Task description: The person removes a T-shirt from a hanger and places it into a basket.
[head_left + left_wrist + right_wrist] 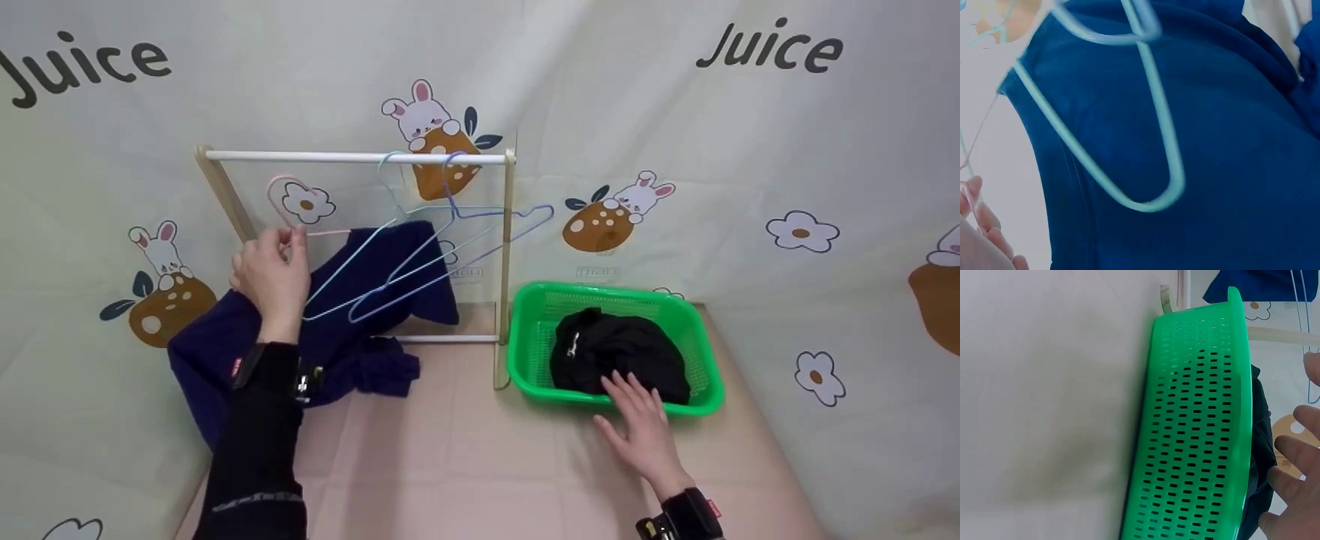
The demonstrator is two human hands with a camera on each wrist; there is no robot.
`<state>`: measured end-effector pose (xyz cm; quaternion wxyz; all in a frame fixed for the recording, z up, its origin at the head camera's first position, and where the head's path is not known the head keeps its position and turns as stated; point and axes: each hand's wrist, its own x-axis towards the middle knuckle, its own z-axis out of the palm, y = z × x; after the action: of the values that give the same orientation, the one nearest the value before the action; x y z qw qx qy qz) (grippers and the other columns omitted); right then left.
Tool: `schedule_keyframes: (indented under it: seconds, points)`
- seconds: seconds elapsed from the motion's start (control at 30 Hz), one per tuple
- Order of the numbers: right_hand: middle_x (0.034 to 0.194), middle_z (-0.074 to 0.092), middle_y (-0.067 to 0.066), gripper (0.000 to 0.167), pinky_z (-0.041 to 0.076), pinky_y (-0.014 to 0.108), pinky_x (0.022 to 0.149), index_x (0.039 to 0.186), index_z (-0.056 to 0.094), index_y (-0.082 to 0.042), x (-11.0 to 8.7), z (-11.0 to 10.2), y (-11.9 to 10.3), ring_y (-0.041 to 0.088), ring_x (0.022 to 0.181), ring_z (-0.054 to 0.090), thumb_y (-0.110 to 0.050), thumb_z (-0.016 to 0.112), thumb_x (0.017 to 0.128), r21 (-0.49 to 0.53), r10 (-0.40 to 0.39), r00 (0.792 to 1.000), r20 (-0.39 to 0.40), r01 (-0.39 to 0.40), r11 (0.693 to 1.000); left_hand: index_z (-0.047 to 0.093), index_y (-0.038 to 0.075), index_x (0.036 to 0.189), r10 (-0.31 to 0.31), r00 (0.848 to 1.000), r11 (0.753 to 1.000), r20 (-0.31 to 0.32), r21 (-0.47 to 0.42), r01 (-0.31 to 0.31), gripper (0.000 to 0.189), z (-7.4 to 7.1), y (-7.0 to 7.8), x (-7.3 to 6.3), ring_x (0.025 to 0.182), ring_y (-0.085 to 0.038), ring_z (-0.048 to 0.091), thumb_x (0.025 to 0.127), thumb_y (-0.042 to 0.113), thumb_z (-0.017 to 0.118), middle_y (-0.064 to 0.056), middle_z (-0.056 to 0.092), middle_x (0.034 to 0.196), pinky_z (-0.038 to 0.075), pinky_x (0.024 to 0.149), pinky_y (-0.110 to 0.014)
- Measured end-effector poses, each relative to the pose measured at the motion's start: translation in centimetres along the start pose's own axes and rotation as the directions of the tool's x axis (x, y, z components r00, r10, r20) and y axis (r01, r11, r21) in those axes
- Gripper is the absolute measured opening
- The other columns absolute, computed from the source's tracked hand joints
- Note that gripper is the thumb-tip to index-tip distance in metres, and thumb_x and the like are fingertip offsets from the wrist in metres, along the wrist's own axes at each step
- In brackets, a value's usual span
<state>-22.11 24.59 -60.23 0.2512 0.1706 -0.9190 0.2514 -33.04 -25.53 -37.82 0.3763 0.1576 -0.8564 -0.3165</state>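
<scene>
My left hand [274,274] pinches a pink hanger [279,196] just below its hook, left of the other hangers. A navy shirt [330,289] hangs on this hanger and spreads down to the table, one sleeve out to the right. In the left wrist view, fingers [996,239] curl round the pink wire beside the shirt's neckline. My right hand [645,439] reaches over the front rim of a green basket [525,375], fingers spread and straight, fingertips right at the black garment [622,349] inside. In the right wrist view, fingers [1297,455] hover beside the basket rim.
A small rack with a white rail [315,157] and wooden side posts stands at the back. A mint hanger [388,180] and a blue-violet hanger [450,184] hang on the rail, overlapping the shirt in view. A printed cloth [750,150] forms the back wall.
</scene>
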Motion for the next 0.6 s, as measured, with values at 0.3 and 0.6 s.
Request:
schedule_keyframes:
  seconds: [0.3, 0.6]
  points:
    - [0.143, 0.052, 0.016, 0.062, 0.021, 0.07, 0.104, 0.139, 0.057, -0.008, -0.2, 0.0, 0.0, 0.041, 0.135, 0.04, -0.026, 0.079, 0.084, 0.017, 0.02, 1.0, 0.004, -0.02, 1.0, 0.064, 0.003, 0.095, 0.037, 0.998, 0.999, -0.045, -0.023, -0.039, 0.041, 1.0, -3.4, -2.4, 0.096, -0.037, 0.05, 0.102, 0.04, 0.051, -0.016, 0.057, 0.087, 0.027, 0.087, -0.053]
    - [0.143, 0.053, 0.016, 0.062, 0.022, 0.071, 0.103, 0.139, 0.058, -0.009, -0.4, 0.0, -0.3, 0.041, 0.135, 0.041, -0.024, 0.08, 0.082, 0.03, 0.019, 1.0, -0.004, -0.019, 0.999, 0.063, 0.001, 0.089, 0.084, 0.99, 0.992, -0.115, -0.081, -0.094, 0.035, 1.5, -6.7, -4.7, 0.092, -0.039, 0.05, 0.1, 0.034, 0.056, -0.017, 0.058, 0.085, 0.03, 0.083, -0.054]
